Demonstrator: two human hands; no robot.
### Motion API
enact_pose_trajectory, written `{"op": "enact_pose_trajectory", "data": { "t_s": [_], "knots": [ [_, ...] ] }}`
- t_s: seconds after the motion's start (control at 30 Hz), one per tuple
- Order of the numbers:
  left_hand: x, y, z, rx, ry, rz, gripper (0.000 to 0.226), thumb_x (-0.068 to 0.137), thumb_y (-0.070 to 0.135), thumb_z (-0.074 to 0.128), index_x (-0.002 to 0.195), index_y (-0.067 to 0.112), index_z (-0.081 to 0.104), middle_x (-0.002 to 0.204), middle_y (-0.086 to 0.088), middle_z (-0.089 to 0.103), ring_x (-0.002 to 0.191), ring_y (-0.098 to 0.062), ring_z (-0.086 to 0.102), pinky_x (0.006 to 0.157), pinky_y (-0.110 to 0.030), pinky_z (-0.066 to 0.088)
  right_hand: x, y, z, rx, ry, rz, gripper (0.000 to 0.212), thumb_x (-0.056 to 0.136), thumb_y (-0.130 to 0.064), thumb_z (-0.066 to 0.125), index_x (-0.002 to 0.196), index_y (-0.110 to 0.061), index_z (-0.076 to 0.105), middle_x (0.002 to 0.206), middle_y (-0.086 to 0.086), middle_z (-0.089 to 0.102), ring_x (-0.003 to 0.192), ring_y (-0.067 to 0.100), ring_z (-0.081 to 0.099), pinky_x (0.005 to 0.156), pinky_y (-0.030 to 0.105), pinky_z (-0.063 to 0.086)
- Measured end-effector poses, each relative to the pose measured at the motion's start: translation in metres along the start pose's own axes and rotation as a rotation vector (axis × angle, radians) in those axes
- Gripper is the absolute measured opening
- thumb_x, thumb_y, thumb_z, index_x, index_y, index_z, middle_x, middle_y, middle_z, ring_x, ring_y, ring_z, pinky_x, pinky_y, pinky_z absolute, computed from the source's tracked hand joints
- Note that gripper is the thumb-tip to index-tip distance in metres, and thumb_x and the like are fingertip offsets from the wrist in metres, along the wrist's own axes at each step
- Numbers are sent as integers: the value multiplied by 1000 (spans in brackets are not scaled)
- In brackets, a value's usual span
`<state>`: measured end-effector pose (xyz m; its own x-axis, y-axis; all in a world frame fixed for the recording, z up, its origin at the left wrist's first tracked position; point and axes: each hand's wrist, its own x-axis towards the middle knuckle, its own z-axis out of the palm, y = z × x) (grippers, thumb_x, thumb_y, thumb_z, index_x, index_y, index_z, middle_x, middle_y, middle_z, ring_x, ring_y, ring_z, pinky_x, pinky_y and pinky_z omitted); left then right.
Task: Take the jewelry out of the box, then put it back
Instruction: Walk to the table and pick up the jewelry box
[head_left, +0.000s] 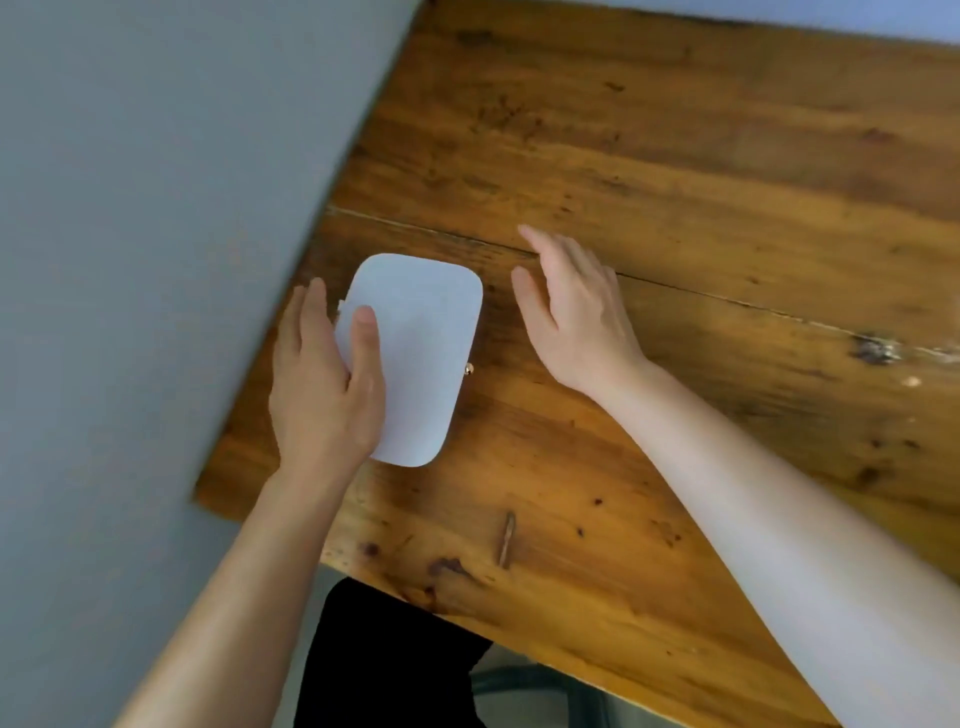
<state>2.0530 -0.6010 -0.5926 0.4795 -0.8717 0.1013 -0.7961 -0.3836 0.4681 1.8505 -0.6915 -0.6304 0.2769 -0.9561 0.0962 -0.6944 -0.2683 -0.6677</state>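
Near the left edge of a worn wooden table (649, 171) lies a white jewelry box (421, 343) with rounded corners, its lid closed and flat, so none of the jewelry inside can be seen. A small gold clasp knob (469, 369) sticks out from the box's right side, about halfway along its length. The left hand (324, 384) grips the box from its left side: the thumb lies across the top of the lid, while the fingers wrap along the left edge and are mostly hidden behind the hand. The right hand (576, 306) is just to the right of the box, not touching it, with the fingers spread loose and open, holding nothing; whether it rests on the wood or hangs just above it I cannot tell. Both forearms are bare and reach in from the near side. A long seam runs across the tabletop from left to right, passing just beyond the box and under the right hand's fingertips. A pale grey wall (156, 208) fills the left of the scene, and dark clothing (374, 654) shows below the near table edge.
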Motion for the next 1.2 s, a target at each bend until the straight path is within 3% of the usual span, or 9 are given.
{"op": "enact_pose_trajectory", "data": {
  "t_s": [0.07,0.17,0.27,0.37,0.43,0.57,0.9,1.07,1.2],
  "knots": [
    [-11,-7,2,-129,66,-34,66,98,56,32,151,17,30,157,-4,34,144,-17,30,110,-26,22,-2,-8,10,45,12,-35,47,106,-36,32,149,-19,41,148,2,51,137,22,45,113,46,31],
    [-35,-16,9,-410,131,-173,66,93,58,40,150,27,30,156,5,32,139,-9,34,107,-25,28,-6,-20,21,42,-23,-83,50,106,-37,29,151,-18,37,150,3,50,138,23,42,113,43,25],
    [-61,-22,21,-621,144,-287,61,92,53,47,147,31,32,151,9,32,122,-1,38,89,-12,32,-12,-28,29,120,-100,-49,53,105,-39,29,155,-18,31,150,4,49,142,25,38,116,47,20],
    [-78,-23,26,-710,154,-246,56,96,42,47,147,26,30,145,7,28,119,-7,41,86,-13,37,-27,-36,30,191,-86,13,54,104,-39,35,155,-20,31,157,3,41,146,27,32,120,52,21],
    [-85,-22,22,-723,132,-246,54,98,35,46,147,20,31,146,2,26,123,-14,43,94,-23,41,-47,-43,26,195,-68,51,55,104,-38,37,156,-21,28,161,2,34,148,26,28,120,51,23],
    [-108,-31,2,-729,61,-120,55,97,36,49,146,17,32,146,0,23,114,-11,43,87,-20,38,-98,-51,14,229,-6,98,56,104,-38,38,157,-22,25,163,-1,29,150,22,24,119,43,23],
    [-121,-52,-1,-588,-166,148,64,89,41,62,141,12,39,126,3,22,114,-15,37,96,-23,31,-189,-37,26,305,133,262,54,105,-41,39,156,-29,23,163,-2,28,148,22,28,116,44,29],
    [-122,-55,3,-557,-157,247,78,76,68,58,137,23,39,134,3,23,117,-10,34,84,-3,26,-194,-29,36,293,174,257,58,103,-50,36,157,-34,20,164,-5,26,149,20,27,113,37,28],
    [-127,-69,12,-464,-179,361,99,60,81,66,139,36,29,151,10,8,128,-5,23,94,-7,23,-196,-24,46,183,203,228,72,92,-65,19,158,-36,12,164,-7,27,149,18,27,102,27,25]
  ]
}}
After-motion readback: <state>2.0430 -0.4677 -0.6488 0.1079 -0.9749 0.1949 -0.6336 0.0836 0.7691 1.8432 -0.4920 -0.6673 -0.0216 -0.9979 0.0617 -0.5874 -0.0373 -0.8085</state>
